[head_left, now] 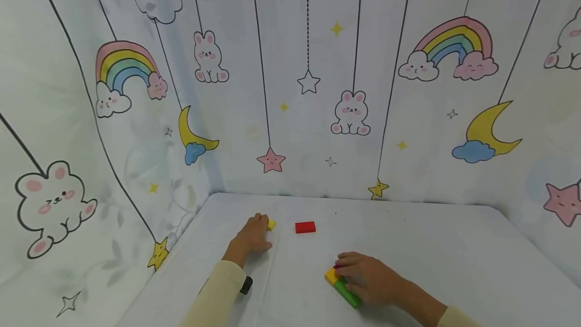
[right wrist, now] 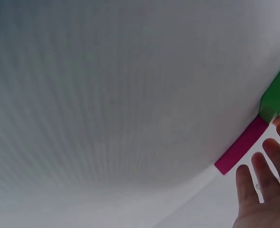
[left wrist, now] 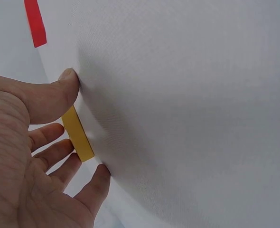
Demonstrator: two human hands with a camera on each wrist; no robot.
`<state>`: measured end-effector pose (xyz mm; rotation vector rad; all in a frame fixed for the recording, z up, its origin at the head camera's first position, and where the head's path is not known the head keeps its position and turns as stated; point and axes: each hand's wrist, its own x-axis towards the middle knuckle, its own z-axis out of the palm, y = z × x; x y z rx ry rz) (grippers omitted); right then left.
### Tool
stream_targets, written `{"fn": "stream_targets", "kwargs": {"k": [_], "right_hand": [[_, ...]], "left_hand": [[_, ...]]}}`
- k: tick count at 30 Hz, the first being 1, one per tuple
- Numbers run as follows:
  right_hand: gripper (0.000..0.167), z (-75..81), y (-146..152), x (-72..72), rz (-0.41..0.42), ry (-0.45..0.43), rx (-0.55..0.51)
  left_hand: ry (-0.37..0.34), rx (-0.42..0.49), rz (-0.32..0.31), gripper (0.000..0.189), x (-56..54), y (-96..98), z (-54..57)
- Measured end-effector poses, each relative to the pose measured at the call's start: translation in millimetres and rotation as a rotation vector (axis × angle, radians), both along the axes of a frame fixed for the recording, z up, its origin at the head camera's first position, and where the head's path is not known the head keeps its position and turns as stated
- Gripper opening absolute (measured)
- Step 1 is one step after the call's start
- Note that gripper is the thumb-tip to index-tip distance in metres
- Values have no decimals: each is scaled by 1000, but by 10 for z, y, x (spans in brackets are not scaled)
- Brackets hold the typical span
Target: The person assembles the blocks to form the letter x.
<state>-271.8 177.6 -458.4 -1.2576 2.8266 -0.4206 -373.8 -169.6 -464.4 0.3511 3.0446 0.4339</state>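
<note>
On the white table, my left hand (head_left: 254, 233) reaches over a yellow block (left wrist: 78, 135). In the left wrist view its fingers lie along the far side of the block, with the thumb apart from them near one end. My right hand (head_left: 369, 279) is at a group of blocks: a green block (head_left: 347, 293), an orange-yellow block (head_left: 332, 276) at its end, and a magenta block (right wrist: 242, 145), mostly covered by the fingers in the head view. In the right wrist view several fingers are extended and spread beside the magenta and green blocks.
A red block (head_left: 305, 227) lies on the table (head_left: 408, 236) between and beyond the hands. Beside the left sleeve is a small black object (head_left: 246, 285), partly hidden. A white cloth (head_left: 308, 140) with printed rainbows, rabbits and stars hangs behind the table.
</note>
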Motion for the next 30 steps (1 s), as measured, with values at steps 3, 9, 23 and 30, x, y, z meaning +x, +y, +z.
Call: {"fn": "stream_targets", "kwargs": {"k": [3,9,23,30], "right_hand": [[37,-15,-17,29,1,-13,5],[40,-50,-31,34,-2,-42,22],[38,-39,-40,36,-37,-76,19],[39,-69,-25,29,-64,-95,13]], "left_hand": [[-2,1,1,59,5,-3,-7],[3,2,2,60,9,-4,-12],[-1,5,12,59,51,24,50],[-13,-43,13,60,32,26,53]]}}
